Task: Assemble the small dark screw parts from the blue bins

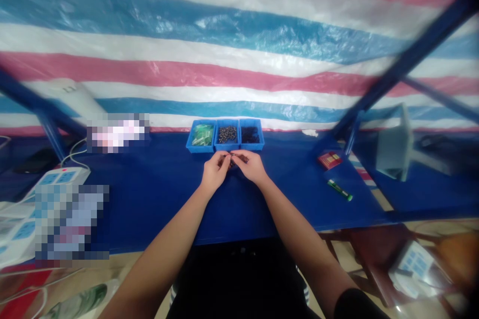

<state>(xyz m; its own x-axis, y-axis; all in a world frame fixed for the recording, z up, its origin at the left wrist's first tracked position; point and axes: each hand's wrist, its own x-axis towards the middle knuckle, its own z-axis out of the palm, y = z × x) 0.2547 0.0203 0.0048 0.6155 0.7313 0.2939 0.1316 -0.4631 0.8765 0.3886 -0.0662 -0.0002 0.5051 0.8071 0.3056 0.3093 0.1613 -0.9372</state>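
Observation:
My left hand (216, 170) and my right hand (251, 163) meet over the blue table (160, 199), fingertips pinched together. Between them is something small and dark (232, 161), too small to name and mostly covered by my fingers. Just beyond my hands three blue bins stand side by side. The left bin (199, 149) holds green plastic packets (202, 135). Small metallic pieces (227, 134) fill the middle bin (226, 147). In the right bin (256, 146) lie small black pieces (250, 135).
A red box (330, 160) and a green packet (340, 190) lie on the right. Power strips (56, 179) with cables occupy the left edge. Blue metal posts (374, 87) rise on both sides, before a striped plastic sheet (224, 77). A stool (377, 259) stands at lower right.

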